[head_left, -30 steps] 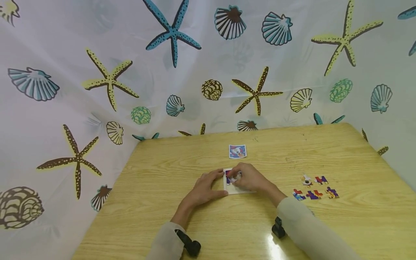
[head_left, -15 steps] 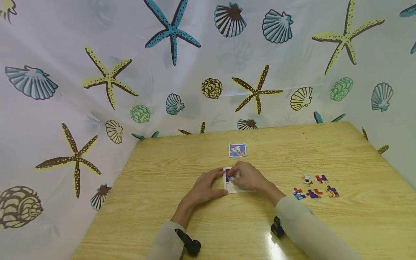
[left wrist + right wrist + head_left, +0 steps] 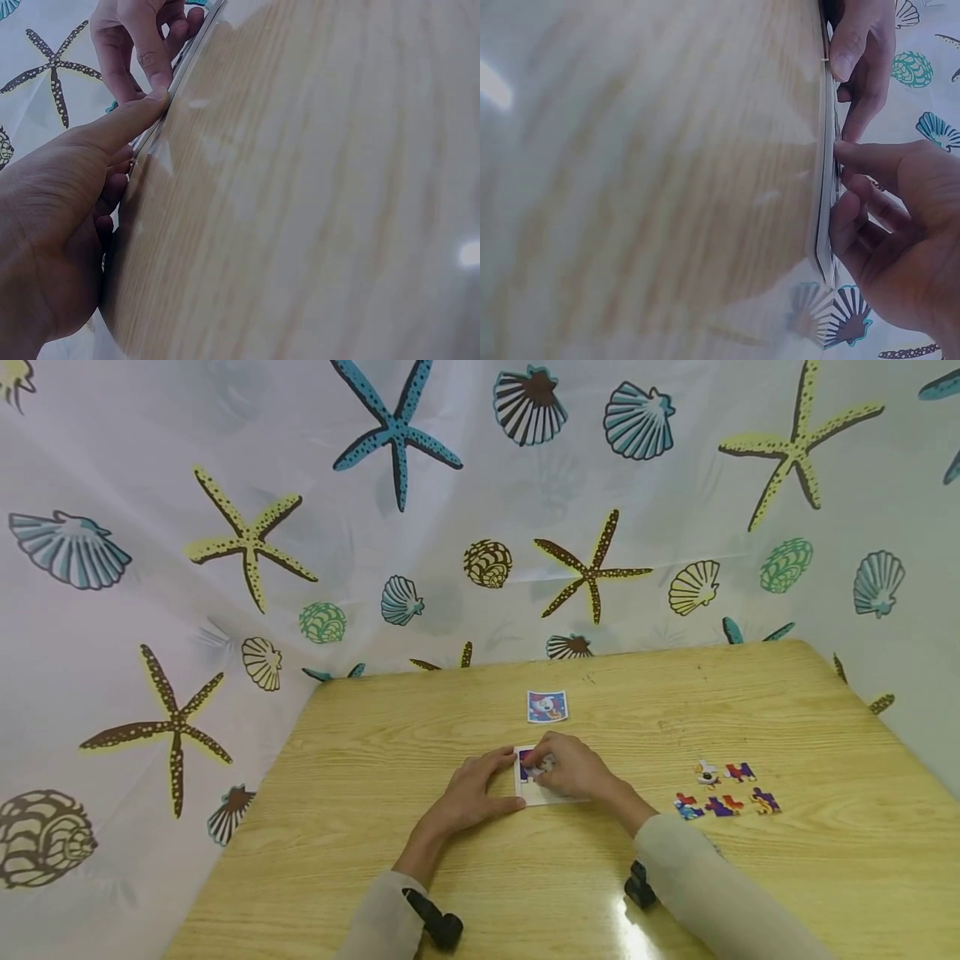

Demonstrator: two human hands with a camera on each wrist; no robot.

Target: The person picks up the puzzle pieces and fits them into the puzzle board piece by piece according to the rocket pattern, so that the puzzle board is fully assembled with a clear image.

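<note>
A small white-framed jigsaw tray (image 3: 534, 795) lies on the table, with purple and white picture pieces (image 3: 524, 767) in its upper part and bare board at its lower left. My left hand (image 3: 470, 792) rests at the tray's left edge, thumb at the near corner and forefinger at the far one. Over the tray, my right hand (image 3: 577, 768) has its fingers bent and pinches a puzzle piece against the board; the hand largely hides that piece. Both wrist views look edge-on along the tabletop, showing the left thumb (image 3: 139, 116) and the right fingers (image 3: 855, 217) at the tray.
Several loose puzzle pieces (image 3: 724, 807) lie to the right on the wooden table (image 3: 390, 760). Beyond the tray is a square picture card (image 3: 547, 707) of a white cartoon animal. A shell-and-starfish printed curtain (image 3: 450, 593) surrounds the table's far and side edges.
Both hands stay in nearly the same place at the tray. The head view shifts very slightly; loose pieces and card stay put.
</note>
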